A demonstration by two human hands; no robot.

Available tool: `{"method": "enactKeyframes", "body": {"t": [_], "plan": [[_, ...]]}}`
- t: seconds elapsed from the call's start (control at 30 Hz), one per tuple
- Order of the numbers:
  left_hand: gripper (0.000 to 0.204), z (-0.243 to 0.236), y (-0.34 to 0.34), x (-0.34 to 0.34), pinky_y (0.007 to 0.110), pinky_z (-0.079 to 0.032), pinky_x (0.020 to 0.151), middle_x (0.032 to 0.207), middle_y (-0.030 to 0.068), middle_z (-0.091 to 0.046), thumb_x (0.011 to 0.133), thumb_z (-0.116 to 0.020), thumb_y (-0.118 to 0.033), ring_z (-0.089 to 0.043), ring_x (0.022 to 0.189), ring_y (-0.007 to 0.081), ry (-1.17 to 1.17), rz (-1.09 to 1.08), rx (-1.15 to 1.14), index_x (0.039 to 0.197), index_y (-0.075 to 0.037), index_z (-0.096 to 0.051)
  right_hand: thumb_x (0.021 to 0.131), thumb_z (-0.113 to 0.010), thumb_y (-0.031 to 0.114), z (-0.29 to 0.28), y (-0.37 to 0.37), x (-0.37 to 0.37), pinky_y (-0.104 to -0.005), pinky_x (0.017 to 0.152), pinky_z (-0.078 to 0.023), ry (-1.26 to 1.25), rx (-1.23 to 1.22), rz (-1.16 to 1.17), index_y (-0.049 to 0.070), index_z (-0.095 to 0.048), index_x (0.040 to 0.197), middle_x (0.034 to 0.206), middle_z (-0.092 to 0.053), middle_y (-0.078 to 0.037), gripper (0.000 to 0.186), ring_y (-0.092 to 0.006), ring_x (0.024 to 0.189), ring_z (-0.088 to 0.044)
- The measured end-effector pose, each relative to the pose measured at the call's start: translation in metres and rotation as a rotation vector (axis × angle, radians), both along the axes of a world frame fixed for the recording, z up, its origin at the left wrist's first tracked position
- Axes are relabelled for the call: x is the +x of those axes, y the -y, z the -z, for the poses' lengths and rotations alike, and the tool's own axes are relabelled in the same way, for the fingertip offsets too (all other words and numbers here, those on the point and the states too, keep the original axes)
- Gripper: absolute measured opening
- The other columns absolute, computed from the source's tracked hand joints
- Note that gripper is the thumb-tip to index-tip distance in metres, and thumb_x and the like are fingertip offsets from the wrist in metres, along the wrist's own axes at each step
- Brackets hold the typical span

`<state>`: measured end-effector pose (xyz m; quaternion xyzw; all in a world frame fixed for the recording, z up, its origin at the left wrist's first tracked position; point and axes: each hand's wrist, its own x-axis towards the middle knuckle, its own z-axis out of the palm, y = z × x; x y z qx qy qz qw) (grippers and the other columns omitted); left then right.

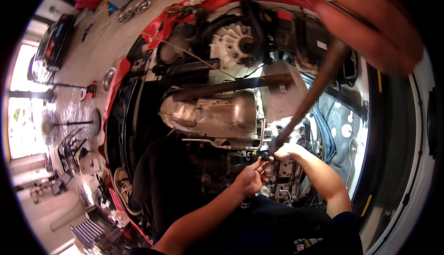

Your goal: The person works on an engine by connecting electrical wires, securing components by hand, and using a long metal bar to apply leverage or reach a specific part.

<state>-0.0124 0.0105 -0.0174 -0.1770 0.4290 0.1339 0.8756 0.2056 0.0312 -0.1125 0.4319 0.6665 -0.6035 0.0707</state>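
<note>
Over the open engine bay, my left hand (pixel 252 179) reaches in with the fingers closed round a small dark part (pixel 265 158), whose kind I cannot make out. Just to its right is my right hand (pixel 285 151), at the lower end of a long rusty-brown bar (pixel 309 101); its fingers are hidden. The bar slants up to the right, where another person's blurred hand (pixel 372 28) is at its upper end, close to the camera. Beyond my hands lies a silvery metal heat shield (pixel 226 111), with a thin metal pipe (pixel 216 144) along its near side.
A second brown bar (pixel 231 87) crosses above the shield. An alternator-like finned metal unit (pixel 231 42) sits farther back. Red cloth (pixel 119 77) drapes the bay's edge. To the left, a pedestal fan (pixel 48 124) and a dark car (pixel 53 42) stand on the workshop floor.
</note>
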Motion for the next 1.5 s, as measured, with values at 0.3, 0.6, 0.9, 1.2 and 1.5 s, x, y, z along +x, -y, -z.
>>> {"method": "enactKeyframes", "body": {"t": [0.3,0.6,0.9,1.2,1.5], "plan": [[0.031,0.013,0.012,0.006,0.027,-0.035,0.071,0.104,-0.008,-0.064,0.103,-0.046,-0.035,-0.051,0.087,0.0106,0.025,-0.014,-0.018,0.116,-0.013,-0.063,0.082,-0.053,0.016,-0.013,0.004,0.009,-0.0354,0.061,-0.048,0.25,0.002,-0.106,0.004,-0.066,0.086,0.076,-0.061,-0.011,0.018,-0.0221,0.07,-0.06],[0.021,0.012,0.015,0.01,0.028,-0.035,0.071,0.1,-0.0056,-0.063,0.102,-0.048,-0.033,-0.052,0.084,0.0116,0.095,-0.053,-0.027,0.103,-0.016,-0.058,0.082,-0.054,0.015,-0.018,0.005,0.014,-0.0367,0.062,-0.048,0.29,0.002,-0.109,0.004,-0.065,0.087,0.076,-0.061,-0.012,0.017,-0.0235,0.071,-0.06],[0.021,0.01,0.017,0.011,0.028,-0.035,0.071,0.104,-0.0045,-0.065,0.102,-0.047,-0.032,-0.053,0.084,0.0091,0.102,-0.073,-0.018,0.104,-0.015,-0.059,0.082,-0.055,0.015,-0.015,0.004,0.016,-0.0379,0.062,-0.048,0.314,0.007,-0.129,0.004,-0.064,0.087,0.076,-0.06,-0.012,0.015,-0.0248,0.071,-0.06],[0.019,0.011,0.017,0.016,0.028,-0.036,0.072,0.101,-0.0043,-0.066,0.102,-0.048,-0.033,-0.052,0.082,0.0099,0.075,-0.119,-0.045,0.102,-0.018,-0.059,0.081,-0.055,0.015,-0.012,-0.001,0.017,-0.0392,0.062,-0.048,0.337,0.02,-0.135,0.004,-0.063,0.087,0.077,-0.06,-0.012,0.014,-0.0262,0.071,-0.06],[0.017,0.011,0.013,0.018,0.028,-0.037,0.073,0.104,-0.0028,-0.065,0.102,-0.049,-0.033,-0.051,0.082,0.0098,0.076,-0.144,-0.079,0.1,-0.018,-0.057,0.081,-0.056,0.015,-0.027,-0.007,0.005,-0.0404,0.062,-0.048,0.343,0.017,-0.127,0.004,-0.061,0.087,0.077,-0.059,-0.013,0.013,-0.0276,0.071,-0.06]]}}
